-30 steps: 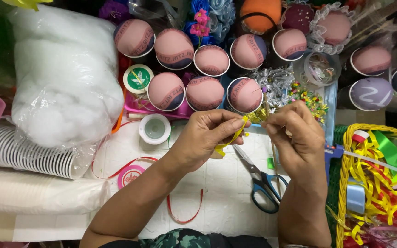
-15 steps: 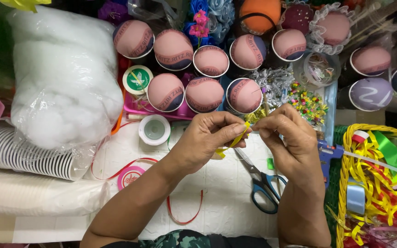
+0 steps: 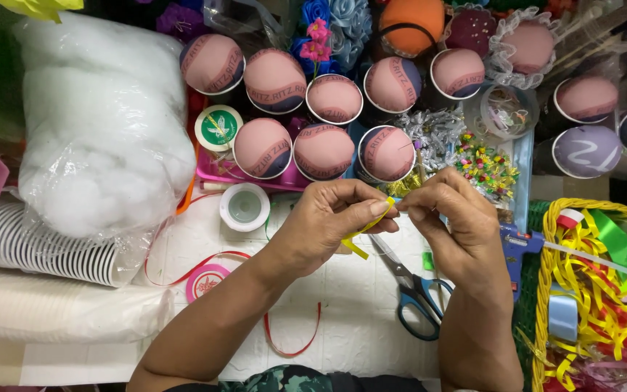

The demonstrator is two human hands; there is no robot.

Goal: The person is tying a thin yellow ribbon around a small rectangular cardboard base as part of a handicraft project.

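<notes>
My left hand (image 3: pixel 326 221) pinches a narrow yellow ribbon (image 3: pixel 363 231) between thumb and fingers; the ribbon's loose end hangs down toward the white table. My right hand (image 3: pixel 453 218) meets it fingertip to fingertip and pinches the same ribbon's upper end. Whatever else the right hand holds is hidden by its fingers. Blue-handled scissors (image 3: pixel 414 283) lie on the table just below both hands.
Several pink-topped cups (image 3: pixel 322 149) stand behind the hands. A bag of white stuffing (image 3: pixel 103 123) and stacked white cups (image 3: pixel 38 250) are at the left. A yellow basket of ribbons (image 3: pixel 589 290), a blue glue gun (image 3: pixel 513 247), a tape roll (image 3: pixel 244 205) and red ribbon (image 3: pixel 292 345) lie around.
My right hand has dropped lower and closed in on the left hand's fingertips. The yellow ribbon's tail has shifted slightly.
</notes>
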